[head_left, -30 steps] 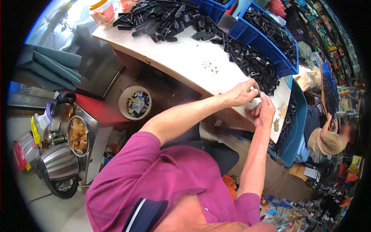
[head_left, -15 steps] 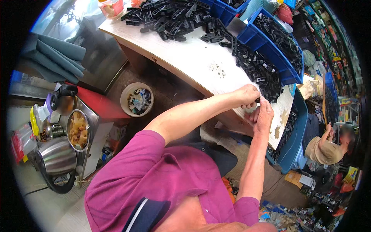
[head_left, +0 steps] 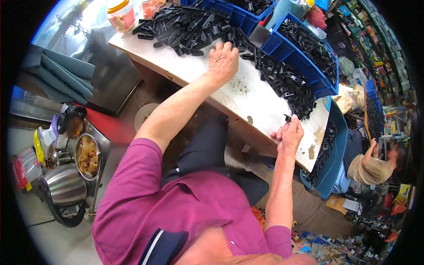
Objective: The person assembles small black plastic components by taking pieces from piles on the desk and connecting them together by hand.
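Note:
My left hand [head_left: 224, 61] is at the near edge of a heap of long black plastic parts [head_left: 194, 28] on the white table. Its fingers bend down toward the heap; the tips are hidden, so whether they grip a part cannot be seen. Close to the table's front edge, my right hand [head_left: 289, 136] is closed on a small black plastic part [head_left: 288, 118], which sticks up from between thumb and fingers. Just beyond it lies a second heap, of shorter black plastic parts [head_left: 293, 88].
Blue bins [head_left: 304, 59] of black parts line the table's [head_left: 187, 68] far side. A teal tub [head_left: 329, 179] stands right of the table. Plastic jars [head_left: 120, 17] are at the far left corner. Left are a kettle [head_left: 66, 183] and food bowl [head_left: 87, 157]. A person [head_left: 371, 165] sits far right.
My left hand has left my right hand and moved far and left to the heap of long parts. My right hand stays near the table edge, the small black part now showing in it.

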`<state>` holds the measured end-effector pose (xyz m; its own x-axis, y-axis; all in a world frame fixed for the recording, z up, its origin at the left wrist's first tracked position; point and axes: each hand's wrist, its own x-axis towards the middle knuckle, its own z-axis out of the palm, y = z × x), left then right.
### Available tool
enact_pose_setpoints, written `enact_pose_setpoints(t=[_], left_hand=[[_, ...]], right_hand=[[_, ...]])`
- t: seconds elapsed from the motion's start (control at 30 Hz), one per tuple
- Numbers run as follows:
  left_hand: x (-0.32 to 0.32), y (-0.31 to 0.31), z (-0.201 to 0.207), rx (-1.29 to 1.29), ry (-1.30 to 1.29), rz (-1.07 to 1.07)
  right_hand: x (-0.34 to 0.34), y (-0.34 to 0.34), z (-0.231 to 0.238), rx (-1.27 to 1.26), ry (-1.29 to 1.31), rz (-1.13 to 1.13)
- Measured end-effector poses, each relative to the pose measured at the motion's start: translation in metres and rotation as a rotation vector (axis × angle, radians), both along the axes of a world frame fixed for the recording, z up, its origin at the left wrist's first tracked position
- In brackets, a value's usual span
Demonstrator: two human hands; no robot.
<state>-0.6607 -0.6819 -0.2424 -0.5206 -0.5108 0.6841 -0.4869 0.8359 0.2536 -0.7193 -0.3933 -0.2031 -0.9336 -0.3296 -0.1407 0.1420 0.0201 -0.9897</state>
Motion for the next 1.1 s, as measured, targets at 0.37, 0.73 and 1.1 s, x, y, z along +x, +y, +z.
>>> enact_pose_setpoints(t=[0.37, 0.73, 1.1], left_hand=[[-0.001, 0.011, 0.034, 0.316, -0.304, -0.226], [0.016, 0.047, 0.028, 0.562, 0.063, -0.405], [0.037, 0.110, 0.030, 0.460, -0.021, -0.395]], right_hand=[[0.005, -0.001, 0.004, 0.018, -0.008, -0.043], [0.007, 0.000, 0.003, -0.017, -0.004, -0.094], [0.006, 0.001, -0.001, -0.057, -0.022, -0.130]])
